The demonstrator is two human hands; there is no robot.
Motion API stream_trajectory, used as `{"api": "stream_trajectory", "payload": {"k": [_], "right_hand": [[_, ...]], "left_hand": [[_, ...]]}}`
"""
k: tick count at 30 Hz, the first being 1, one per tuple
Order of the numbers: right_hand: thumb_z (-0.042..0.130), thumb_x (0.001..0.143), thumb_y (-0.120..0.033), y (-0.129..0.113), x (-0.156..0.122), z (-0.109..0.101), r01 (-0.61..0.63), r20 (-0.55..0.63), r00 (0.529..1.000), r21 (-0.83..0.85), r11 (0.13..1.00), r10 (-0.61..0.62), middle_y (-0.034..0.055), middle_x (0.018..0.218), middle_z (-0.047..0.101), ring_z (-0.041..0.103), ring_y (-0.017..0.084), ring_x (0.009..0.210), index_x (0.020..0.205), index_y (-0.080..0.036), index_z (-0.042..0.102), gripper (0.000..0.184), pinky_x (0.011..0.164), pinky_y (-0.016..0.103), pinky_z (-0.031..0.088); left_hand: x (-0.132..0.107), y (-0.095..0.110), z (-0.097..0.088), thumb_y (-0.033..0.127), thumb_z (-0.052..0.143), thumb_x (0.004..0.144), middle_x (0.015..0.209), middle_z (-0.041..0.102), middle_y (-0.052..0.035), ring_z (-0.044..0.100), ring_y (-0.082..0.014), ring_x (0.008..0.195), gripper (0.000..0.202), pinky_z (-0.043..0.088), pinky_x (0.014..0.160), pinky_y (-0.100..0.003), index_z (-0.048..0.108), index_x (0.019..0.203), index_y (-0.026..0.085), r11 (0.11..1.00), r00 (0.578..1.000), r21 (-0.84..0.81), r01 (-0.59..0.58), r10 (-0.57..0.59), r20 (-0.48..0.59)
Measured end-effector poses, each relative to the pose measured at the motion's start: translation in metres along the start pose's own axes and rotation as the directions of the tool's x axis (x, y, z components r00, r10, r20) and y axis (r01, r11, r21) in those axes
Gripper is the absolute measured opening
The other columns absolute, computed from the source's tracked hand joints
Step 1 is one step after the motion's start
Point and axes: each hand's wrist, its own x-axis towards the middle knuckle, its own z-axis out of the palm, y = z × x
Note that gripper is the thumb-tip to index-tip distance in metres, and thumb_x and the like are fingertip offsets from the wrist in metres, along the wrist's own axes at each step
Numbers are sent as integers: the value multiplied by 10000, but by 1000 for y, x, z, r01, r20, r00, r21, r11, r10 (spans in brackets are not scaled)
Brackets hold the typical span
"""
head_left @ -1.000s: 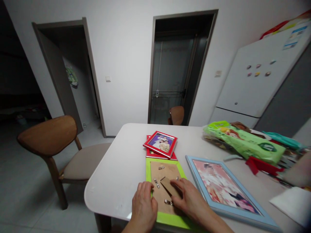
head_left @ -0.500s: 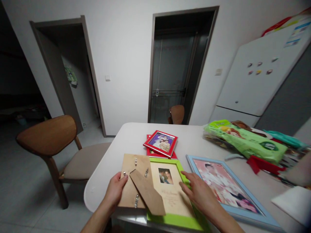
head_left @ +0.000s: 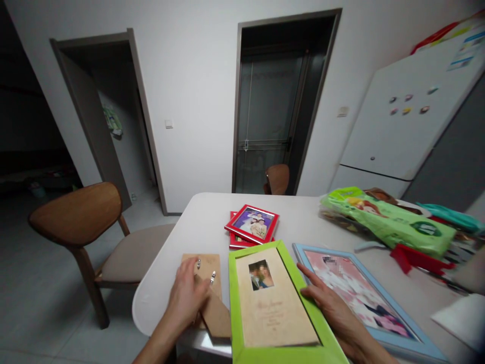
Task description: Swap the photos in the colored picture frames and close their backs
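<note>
My left hand [head_left: 186,292] lies over a tan frame backing board [head_left: 208,262] at the table's near left edge. Its fingers curl on the board beside the fold-out stand [head_left: 217,318], and metal clips show on the board. My right hand [head_left: 328,303] grips the right side of a green picture frame [head_left: 237,303]. Inside that frame is a cream sheet [head_left: 273,316] with a small photo [head_left: 260,275] near its top. Under my right forearm and beside the hand lies a light blue picture frame [head_left: 352,258] with a pink picture.
Two red picture frames [head_left: 252,223] lie overlapped farther back on the white table [head_left: 299,217]. A green package [head_left: 390,222] and a red item [head_left: 420,260] crowd the right side. A wooden chair [head_left: 79,215] stands at the left, another chair [head_left: 277,178] behind the table.
The backing board has moved left and down, away from the green frame, and my left hand now lies over it. The green frame is raised and nearer, with my right hand gripping its side.
</note>
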Motion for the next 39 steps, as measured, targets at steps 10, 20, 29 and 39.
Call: {"api": "stream_trajectory", "payload": {"k": [10, 20, 29, 39], "right_hand": [[547, 654, -374, -11, -9, 15, 143, -4, 990, -113, 983, -144, -53, 496, 552, 508, 119, 430, 1310, -193, 94, 817, 460, 218, 385], [437, 652, -246, 22, 20, -21, 129, -71, 914, -883, 452, -400, 133, 870, 635, 588, 236, 797, 1135, -52, 462, 520, 700, 299, 405], [434, 690, -175, 38, 27, -25, 176, 93, 904, -971, 164, -418, 155, 884, 626, 579, 240, 815, 1004, -78, 549, 349, 739, 319, 408], [434, 704, -302, 41, 29, 40, 308, 122, 950, -528, 792, -289, 61, 715, 618, 540, 140, 510, 1179, -41, 385, 544, 520, 274, 432]], "left_hand": [[-26, 108, 75, 183, 569, 590, 1253, 352, -113, 300, -243, 1148, 696, 235, 970, -347, 308, 1233, 124, 957, 944, -217, -194, 243, 225], [2, 13, 2, 36, 405, 583, 832, 546, -25, 575, -121, 641, 600, 455, 575, -206, 279, 1162, 127, 937, 983, -323, 135, -85, 163], [-14, -19, 5, 80, 447, 620, 829, 579, -27, 547, -155, 716, 506, 410, 685, -249, 422, 1120, 152, 1000, 991, -5, 23, -23, 129], [-41, 0, 17, 174, 508, 610, 1230, 421, -124, 322, -256, 1153, 567, 239, 973, -391, 425, 1169, 119, 944, 930, 155, -293, 244, 274]]}}
